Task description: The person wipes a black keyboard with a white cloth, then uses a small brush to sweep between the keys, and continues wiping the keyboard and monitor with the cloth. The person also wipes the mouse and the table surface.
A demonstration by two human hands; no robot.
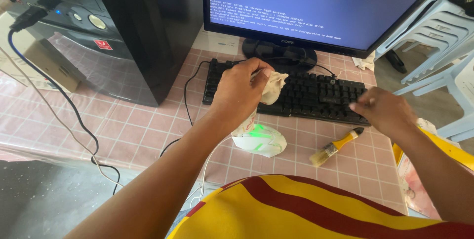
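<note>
Above the black keyboard (296, 96), left hand (242, 91) fingers clenched around a pale cloth (273, 85), right hand (382, 110) fingers loosely curled on the keys.

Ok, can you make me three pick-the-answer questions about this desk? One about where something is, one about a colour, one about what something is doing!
1. Where does the paintbrush lie?
A. on the keyboard
B. on the table in front of the keyboard
C. on the chair

2. What colour is the brush handle?
A. yellow
B. red
C. green

3. What is the left hand doing?
A. resting flat
B. gripping a cloth
C. pressing the mouse

Answers: 1 B, it lies on the tiles near the keyboard's front edge. 2 A, the handle is yellow. 3 B, fingers close around the pale cloth.
</note>
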